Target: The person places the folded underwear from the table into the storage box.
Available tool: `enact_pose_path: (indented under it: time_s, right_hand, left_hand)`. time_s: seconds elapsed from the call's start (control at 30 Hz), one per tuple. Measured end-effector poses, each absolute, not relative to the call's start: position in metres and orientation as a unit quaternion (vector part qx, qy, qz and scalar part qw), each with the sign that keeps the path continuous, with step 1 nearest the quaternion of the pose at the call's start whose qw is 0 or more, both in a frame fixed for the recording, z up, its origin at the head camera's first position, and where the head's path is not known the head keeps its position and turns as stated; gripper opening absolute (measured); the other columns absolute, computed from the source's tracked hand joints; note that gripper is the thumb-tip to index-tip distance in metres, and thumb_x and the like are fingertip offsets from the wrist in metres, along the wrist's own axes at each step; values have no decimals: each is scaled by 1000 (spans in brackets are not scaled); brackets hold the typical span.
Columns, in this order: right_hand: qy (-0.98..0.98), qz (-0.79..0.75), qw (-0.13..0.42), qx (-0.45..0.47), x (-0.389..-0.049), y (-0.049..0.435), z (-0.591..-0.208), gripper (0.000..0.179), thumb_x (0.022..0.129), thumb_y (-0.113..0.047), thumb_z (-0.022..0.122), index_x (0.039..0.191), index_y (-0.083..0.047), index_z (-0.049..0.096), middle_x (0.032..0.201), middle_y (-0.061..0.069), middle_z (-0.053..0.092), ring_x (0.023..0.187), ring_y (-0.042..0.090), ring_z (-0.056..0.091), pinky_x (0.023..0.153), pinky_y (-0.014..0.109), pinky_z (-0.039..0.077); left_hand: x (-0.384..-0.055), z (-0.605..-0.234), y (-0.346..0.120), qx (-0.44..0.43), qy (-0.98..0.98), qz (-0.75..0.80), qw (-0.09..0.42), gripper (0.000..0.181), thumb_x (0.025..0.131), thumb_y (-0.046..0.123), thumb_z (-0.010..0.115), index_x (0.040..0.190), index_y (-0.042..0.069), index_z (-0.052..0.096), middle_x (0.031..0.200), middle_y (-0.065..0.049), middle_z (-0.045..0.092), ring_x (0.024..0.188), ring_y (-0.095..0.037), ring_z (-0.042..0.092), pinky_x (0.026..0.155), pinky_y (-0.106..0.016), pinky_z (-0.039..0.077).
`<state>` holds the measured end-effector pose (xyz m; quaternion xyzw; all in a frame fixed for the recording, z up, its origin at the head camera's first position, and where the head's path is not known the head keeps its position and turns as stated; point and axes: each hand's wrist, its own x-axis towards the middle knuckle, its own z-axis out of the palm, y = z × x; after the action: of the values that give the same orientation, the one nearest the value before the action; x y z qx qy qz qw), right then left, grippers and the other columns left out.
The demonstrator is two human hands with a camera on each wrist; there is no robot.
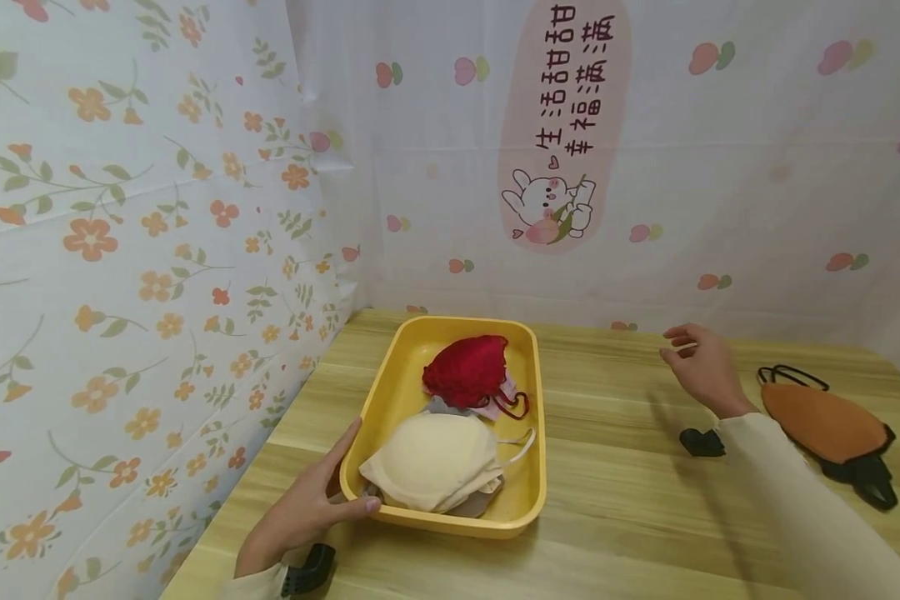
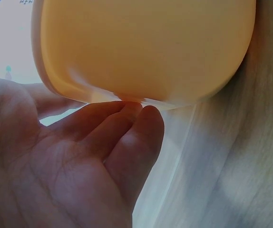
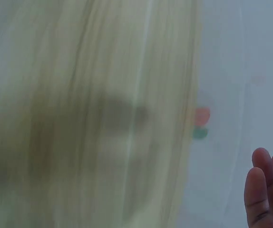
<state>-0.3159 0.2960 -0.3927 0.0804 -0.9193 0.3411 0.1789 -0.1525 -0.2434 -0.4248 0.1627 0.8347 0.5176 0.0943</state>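
At the near left corner of a yellow plastic tray [image 1: 537,417], my left hand [image 1: 307,508] grips the rim, thumb over the front edge and fingers against the outer left side. The left wrist view shows those fingers [image 2: 141,137] touching the tray's outer wall. Inside lie a cream folded bra [image 1: 438,458] with a thin white strap and, behind it, a red lace-trimmed bra [image 1: 468,371]. Grey and pale pink cloth peeks out beneath them. My right hand [image 1: 697,367] hovers over the table's right half, fingers loosely bent, holding nothing.
On the table [image 1: 607,467] at far right lies an orange and black folded bra [image 1: 825,421] with thin black straps, partly behind my right forearm. A floral curtain [image 1: 157,250] borders the left side, and a printed curtain [image 1: 420,167] hangs along the back edge.
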Motion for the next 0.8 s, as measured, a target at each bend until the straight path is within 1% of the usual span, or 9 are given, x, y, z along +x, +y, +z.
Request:
enact_pose_path:
  time_s: [0.07, 0.17, 0.27, 0.4, 0.5, 0.6, 0.7, 0.77, 0.8]
  right_hand:
    - [-926, 328, 173, 75, -313, 307, -395, 34, 102, -15, 55, 127, 7, 57, 120, 36, 58, 101, 50, 61, 72, 55, 55]
    - [-940, 290, 165, 77, -310, 324, -396, 35, 100, -15, 58, 127, 8, 56, 118, 39, 59, 98, 53, 62, 68, 54, 56]
    - [-951, 244, 165, 93, -307, 340, -396, 35, 96, -11, 64, 123, 11, 57, 112, 41, 61, 92, 53, 64, 63, 53, 56]
    - [-960, 215, 145, 104, -303, 359, -395, 38, 94, -11, 66, 122, 13, 56, 110, 43, 61, 90, 54, 64, 62, 53, 55]
    - [-967, 204, 117, 97, -302, 374, -394, 42, 96, -14, 65, 125, 13, 53, 113, 43, 59, 94, 55, 63, 63, 52, 55]
    - [-971, 193, 109, 90, -299, 390, -395, 44, 97, -17, 65, 126, 13, 52, 113, 43, 60, 96, 55, 62, 64, 52, 54]
    - [-973, 189, 101, 82, -295, 403, -394, 46, 99, -21, 62, 129, 12, 51, 113, 41, 61, 90, 50, 64, 63, 49, 53]
    - [-975, 195, 82, 69, -291, 411, -392, 51, 102, -26, 57, 134, 12, 47, 117, 41, 59, 89, 47, 65, 62, 46, 53]
    - [-976, 198, 69, 61, -290, 415, -391, 52, 103, -27, 54, 137, 12, 45, 119, 42, 58, 84, 43, 66, 61, 44, 52]
  left_hand:
    - [-153, -425, -243, 167, 834, 517, 95, 104, 92, 22, 74, 163, 13, -1, 167, -26, 13, 141, -42, 43, 100, -25, 49]
    - [-152, -426, -243, 166, 832, 520, 97, 104, 92, 22, 74, 163, 12, -1, 167, -26, 11, 142, -42, 42, 101, -24, 48]
    - [-152, -427, -242, 165, 832, 521, 96, 104, 92, 21, 74, 163, 12, -1, 167, -26, 10, 143, -43, 41, 101, -24, 48]
    - [-152, -426, -242, 162, 832, 522, 94, 103, 92, 21, 74, 163, 13, 0, 168, -24, 11, 143, -42, 40, 101, -22, 47]
    - [-152, -425, -242, 161, 831, 524, 95, 103, 92, 20, 73, 163, 13, -1, 168, -24, 10, 144, -42, 39, 101, -20, 46]
    - [-154, -425, -241, 163, 826, 529, 100, 103, 92, 20, 73, 163, 12, -1, 168, -24, 9, 144, -42, 39, 101, -20, 46]
    - [-156, -426, -241, 168, 824, 532, 103, 104, 92, 19, 73, 163, 11, -3, 167, -26, 9, 143, -42, 40, 101, -21, 46]
    - [-156, -425, -241, 169, 823, 533, 105, 105, 92, 19, 74, 163, 10, -3, 166, -28, 11, 141, -42, 42, 100, -20, 47]
    - [-156, -425, -241, 169, 822, 533, 106, 105, 92, 19, 74, 163, 10, -3, 166, -28, 12, 141, -42, 43, 100, -19, 47]
